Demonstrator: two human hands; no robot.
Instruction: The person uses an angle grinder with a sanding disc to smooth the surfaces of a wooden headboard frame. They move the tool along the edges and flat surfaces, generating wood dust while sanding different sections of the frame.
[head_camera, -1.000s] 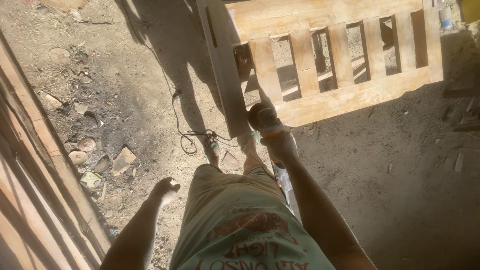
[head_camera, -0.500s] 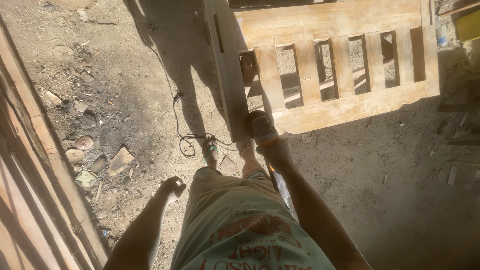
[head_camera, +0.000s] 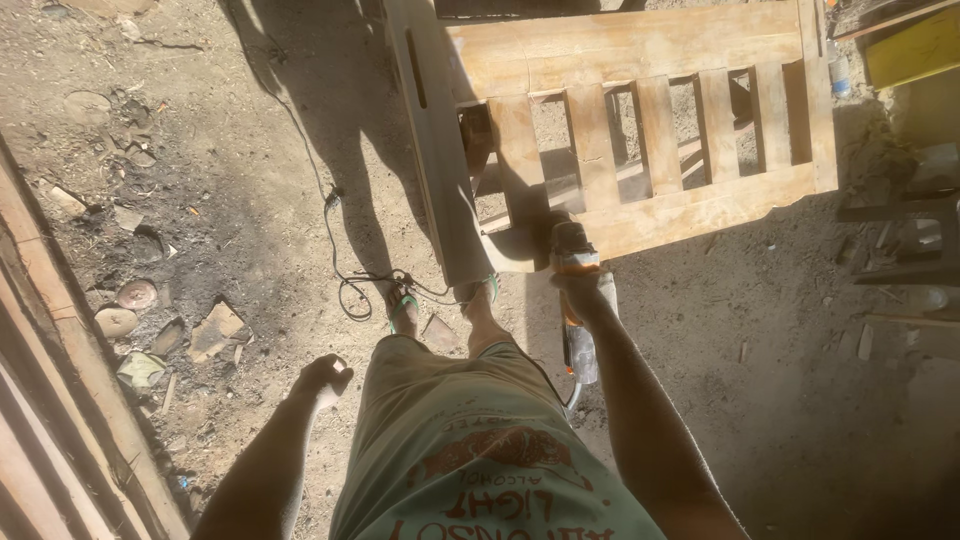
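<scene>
While the person stands on bare dirt ground (head_camera: 760, 400), the right hand (head_camera: 583, 292) is wrapped tight round the body of a hand-held power tool (head_camera: 574, 262), grey with an orange band, its round head touching the lower rail of a slatted wooden frame (head_camera: 640, 130) at 12 o'clock. Frame lies flat, sunlit, pale wood, upright slats with gaps showing ground beneath; a long plank post (head_camera: 435, 140) runs along its left edge. Left hand (head_camera: 325, 378) hangs at 9 o'clock of the torso, fingers curled into a loose fist, holding nothing I can tell. A black cord (head_camera: 335, 230) trails across the dirt at 11 o'clock and coils near the feet, which wear green-strapped sandals (head_camera: 402, 303). Green shirt (head_camera: 480, 470) with a red printed patch fills 6 o'clock. Stacked boards (head_camera: 60, 350) line the left edge at 9 o'clock; flat scraps and round offcuts (head_camera: 135, 295) lie beside them. A yellow box-like thing (head_camera: 915, 45) sits at 2 o'clock, with a small bottle (head_camera: 838, 70) just beside the frame's right end.
</scene>
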